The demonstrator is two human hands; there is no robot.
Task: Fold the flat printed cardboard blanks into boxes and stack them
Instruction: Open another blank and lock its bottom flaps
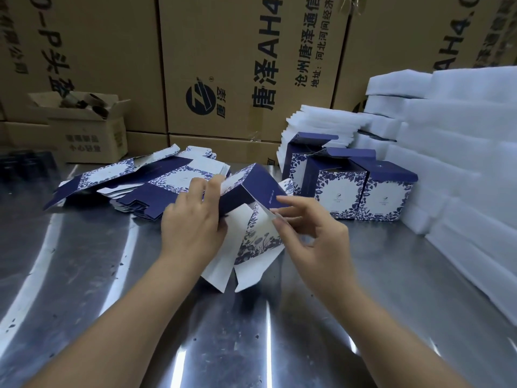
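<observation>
Brown shipping cartons (237,65) wall the far edge of a scuffed steel bench (112,275). At mid-bench the left hand (193,219) grips a half-opened navy-and-white floral cardboard blank (251,189); the right hand (313,236) pinches its white flap. Flat blanks (156,177) lie piled far left, folded boxes (338,189) stand far right.

Three folded boxes (338,191) mid-right, one half-opened blank (251,189) centre, one pile of flats (156,177) uncountable, one open carton (92,133) upper left.

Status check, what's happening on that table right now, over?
Both busy: left grip holds the half-folded blue-and-white printed cardboard blank, right grip pinches its white flap. At right, folded boxes stand. Behind, flat blank pile, not blocking.
</observation>
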